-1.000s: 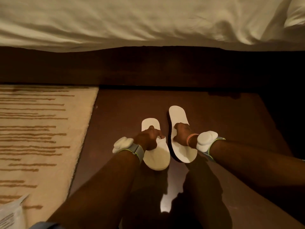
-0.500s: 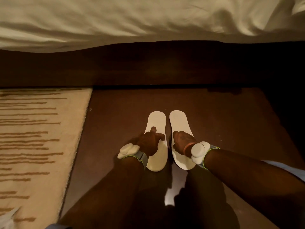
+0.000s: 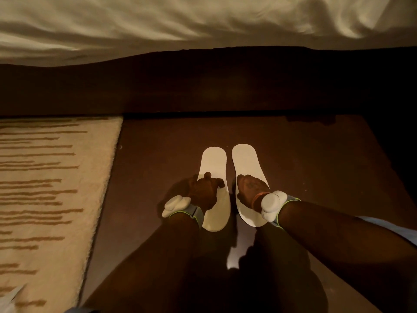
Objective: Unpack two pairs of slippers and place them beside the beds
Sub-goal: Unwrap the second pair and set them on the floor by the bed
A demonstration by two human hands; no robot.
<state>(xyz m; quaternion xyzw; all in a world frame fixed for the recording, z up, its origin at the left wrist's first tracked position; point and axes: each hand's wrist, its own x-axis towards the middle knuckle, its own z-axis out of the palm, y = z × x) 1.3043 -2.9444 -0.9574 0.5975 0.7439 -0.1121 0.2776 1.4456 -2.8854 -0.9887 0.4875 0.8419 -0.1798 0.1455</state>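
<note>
Two white slippers lie side by side on the dark brown floor, toes toward the bed. The left slipper (image 3: 214,163) has my left hand (image 3: 204,193) resting on its middle, fingers curled on it. On the right slipper (image 3: 246,162) sits my right hand (image 3: 249,190), fingers down on its middle. Both hands cover the slippers' straps. The bed (image 3: 203,26) with its pale cover runs across the top, above a dark wooden base (image 3: 203,86).
A cream rug (image 3: 45,188) with brown stripes covers the floor at left. A bit of white packaging (image 3: 9,299) shows at the bottom left corner. Bare dark floor (image 3: 316,168) lies right of the slippers.
The left slipper slid forward and now lies level with the right one, the two parallel. Both hands stayed on the slippers. The view shifted slightly toward the bed.
</note>
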